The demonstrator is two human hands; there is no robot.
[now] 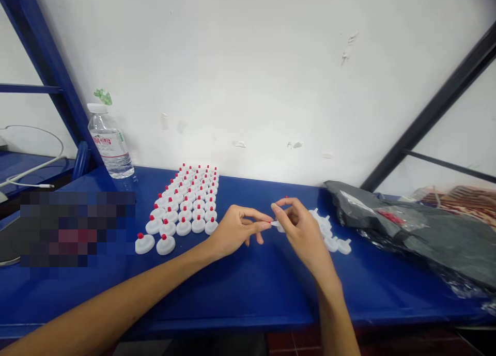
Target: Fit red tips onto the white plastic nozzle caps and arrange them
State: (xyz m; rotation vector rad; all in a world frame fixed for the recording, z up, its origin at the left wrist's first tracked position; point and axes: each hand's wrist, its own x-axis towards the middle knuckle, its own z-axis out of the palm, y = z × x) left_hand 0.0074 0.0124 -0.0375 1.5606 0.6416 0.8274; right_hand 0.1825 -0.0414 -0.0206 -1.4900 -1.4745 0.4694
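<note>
My left hand (238, 229) is closed in a pinch on a small red tip cap, mostly hidden by the fingertips. It meets the narrow spout of a white nozzle lid (279, 227), which my right hand (304, 232) grips, covering much of it. To the left stand rows of white lids with red tips (184, 226), upright on the blue table (251, 289). Beside and behind my right hand lies a loose pile of white nozzle lids (323, 224) with bare spouts. A bit of red shows just above my right fingers.
A water bottle (110, 144) stands at the back left against the wall (251, 77). Dark grey plastic bags (418, 232) cover the table's right side, with a clear bag of small red pieces (393, 216) on top. A white cable (34, 162) hangs at far left.
</note>
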